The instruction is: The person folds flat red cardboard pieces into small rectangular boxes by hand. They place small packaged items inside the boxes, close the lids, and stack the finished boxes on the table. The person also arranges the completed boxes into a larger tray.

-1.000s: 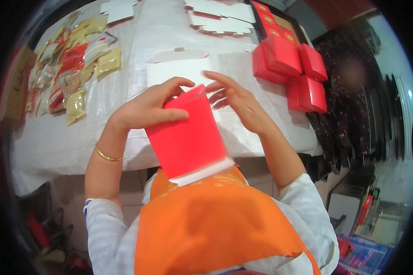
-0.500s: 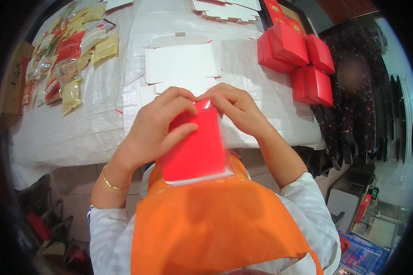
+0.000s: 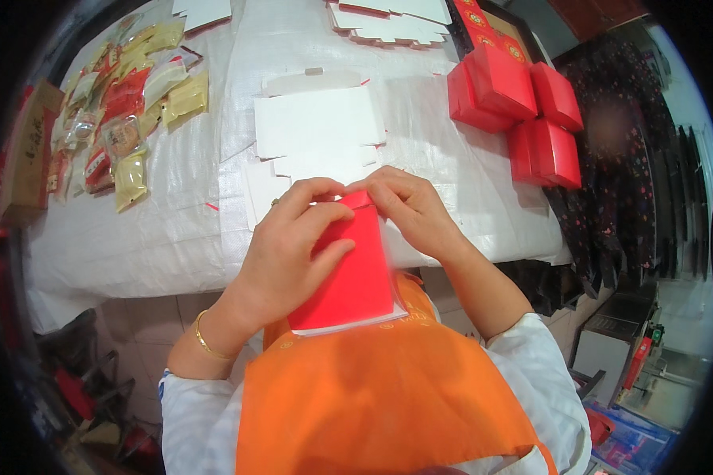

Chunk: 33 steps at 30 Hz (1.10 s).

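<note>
A red cardboard box (image 3: 352, 277) with white inner edges leans between the table's front edge and my orange apron. My left hand (image 3: 293, 245) grips it from the left, thumb and fingers curled over the red face and top edge. The fingers of my right hand (image 3: 404, 207) pinch the box's top right corner, where a narrow red flap is folded over. Both hands' fingertips nearly meet at that flap. Just beyond my hands lies a flat, unfolded white box blank (image 3: 317, 123), partly covered by them.
Several wrapped snacks (image 3: 127, 103) are heaped at the left beside a brown carton (image 3: 32, 154). Several closed red boxes (image 3: 499, 83) are stacked at the right. More white blanks (image 3: 388, 28) lie at the back. A white plastic sheet (image 3: 166, 245) covers the table.
The flap at the top of the box lies flatter now, its shiny face less visible. Both hands and the box appear slightly lower in view, as does the whole table.
</note>
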### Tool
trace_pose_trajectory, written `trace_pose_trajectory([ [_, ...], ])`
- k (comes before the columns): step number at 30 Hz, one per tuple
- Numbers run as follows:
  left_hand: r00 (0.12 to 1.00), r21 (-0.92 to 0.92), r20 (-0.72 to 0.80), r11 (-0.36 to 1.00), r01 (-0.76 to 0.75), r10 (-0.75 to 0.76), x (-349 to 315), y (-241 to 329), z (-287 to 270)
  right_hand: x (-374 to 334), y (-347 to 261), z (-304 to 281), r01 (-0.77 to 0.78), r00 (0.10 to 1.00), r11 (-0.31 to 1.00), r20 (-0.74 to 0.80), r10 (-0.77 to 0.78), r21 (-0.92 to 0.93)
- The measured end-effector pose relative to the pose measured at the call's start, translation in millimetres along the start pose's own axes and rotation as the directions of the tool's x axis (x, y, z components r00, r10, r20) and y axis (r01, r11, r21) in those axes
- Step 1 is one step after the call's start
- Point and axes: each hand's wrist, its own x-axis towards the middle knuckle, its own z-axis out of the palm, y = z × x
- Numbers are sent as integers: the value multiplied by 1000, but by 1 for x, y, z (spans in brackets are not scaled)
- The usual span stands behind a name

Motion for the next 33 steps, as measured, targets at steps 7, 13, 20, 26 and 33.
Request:
trace_pose_trajectory([
  [7, 995, 155, 59, 984, -85, 77, 3, 1, 2, 0, 9, 4, -23, 999, 983, -17, 27, 182],
  [13, 982, 235, 145, 959, -157, 125, 13, 3, 2, 2, 18, 6, -76, 996, 960, -20, 85, 270],
  [20, 993, 19, 119, 1000, -25, 22, 20, 2, 5, 1, 24, 11, 16, 996, 972, -90, 6, 236],
  [26, 996, -111, 93, 994, 8, 2, 24, 3, 12, -6, 18, 26, 63, 968, 914, -246, 41, 401],
  [33, 991, -129, 132, 991, 32, -15, 21, 3, 10, -16, 18, 24, 71, 974, 852, -220, 53, 519],
])
